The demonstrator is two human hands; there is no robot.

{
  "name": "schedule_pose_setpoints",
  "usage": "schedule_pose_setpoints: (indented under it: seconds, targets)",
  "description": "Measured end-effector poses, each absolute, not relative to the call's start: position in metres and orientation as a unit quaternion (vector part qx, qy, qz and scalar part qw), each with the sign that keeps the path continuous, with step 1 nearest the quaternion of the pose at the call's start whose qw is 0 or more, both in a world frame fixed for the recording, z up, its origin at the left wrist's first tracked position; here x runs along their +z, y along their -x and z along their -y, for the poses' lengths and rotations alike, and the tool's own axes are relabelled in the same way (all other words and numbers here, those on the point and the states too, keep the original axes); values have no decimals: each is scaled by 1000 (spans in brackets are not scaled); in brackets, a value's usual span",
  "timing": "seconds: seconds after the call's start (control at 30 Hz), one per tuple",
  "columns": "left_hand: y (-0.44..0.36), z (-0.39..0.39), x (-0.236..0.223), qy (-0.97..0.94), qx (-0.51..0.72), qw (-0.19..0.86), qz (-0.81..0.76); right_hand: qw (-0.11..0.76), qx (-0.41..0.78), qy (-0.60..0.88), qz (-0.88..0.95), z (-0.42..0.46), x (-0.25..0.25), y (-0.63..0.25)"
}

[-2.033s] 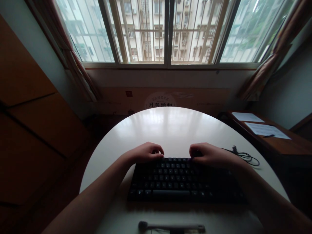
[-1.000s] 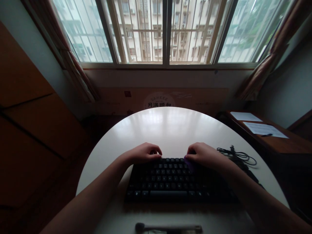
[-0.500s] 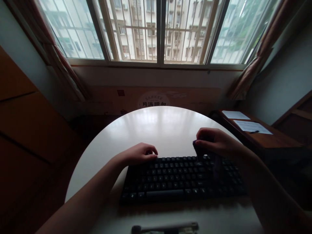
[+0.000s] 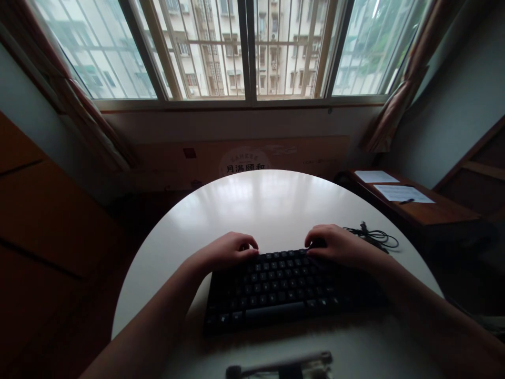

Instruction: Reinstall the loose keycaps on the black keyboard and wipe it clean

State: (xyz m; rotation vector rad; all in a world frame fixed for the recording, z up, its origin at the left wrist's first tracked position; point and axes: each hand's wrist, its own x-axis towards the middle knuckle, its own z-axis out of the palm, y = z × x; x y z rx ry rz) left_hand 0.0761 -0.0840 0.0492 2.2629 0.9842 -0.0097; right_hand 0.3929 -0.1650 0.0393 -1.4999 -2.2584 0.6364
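A black keyboard (image 4: 276,287) lies slightly tilted on the round white table (image 4: 260,210). My left hand (image 4: 232,250) grips its upper left edge, with thumb and fingers curled around that corner. Over the top right part of the keys, my right hand (image 4: 335,245) is closed on a dark purplish cloth (image 4: 313,253). Only a small bit of the cloth shows under the fingers, against the keys. The right hand and forearm hide the keyboard's right end.
A coiled black cable (image 4: 379,238) lies beyond my right wrist. Near the table's front edge is a dark, elongated object (image 4: 282,366), partly cut off. To the right, a brown side table (image 4: 445,208) holds papers (image 4: 404,193) and a pen (image 4: 406,201).
My right hand has come down and slightly left with the cloth, onto the keys, uncovering the cable behind it. My left hand stays on the keyboard's corner. The view has shifted a little.
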Motion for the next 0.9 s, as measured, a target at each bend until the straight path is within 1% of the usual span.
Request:
schedule_pose_setpoints:
  seconds: [0.13,0.37,0.47,0.53,0.67,0.9]
  targets:
    - [-76,83,49,-865,-3,334,-375,201,236,530,789,163,32,-398]
    - [-77,82,49,-866,-3,328,-377,239,130,568,777,160,22,-389]
    - [-77,81,49,-865,-3,330,-379,256,108,547,789,162,23,-388]
    - [-77,80,48,-862,-3,333,-383,251,112,510,815,164,28,-392]
    - [-77,78,46,-858,-1,342,-383,212,171,475,836,167,36,-403]
    - [-78,78,46,-858,-3,343,-383,219,169,513,812,163,30,-398]
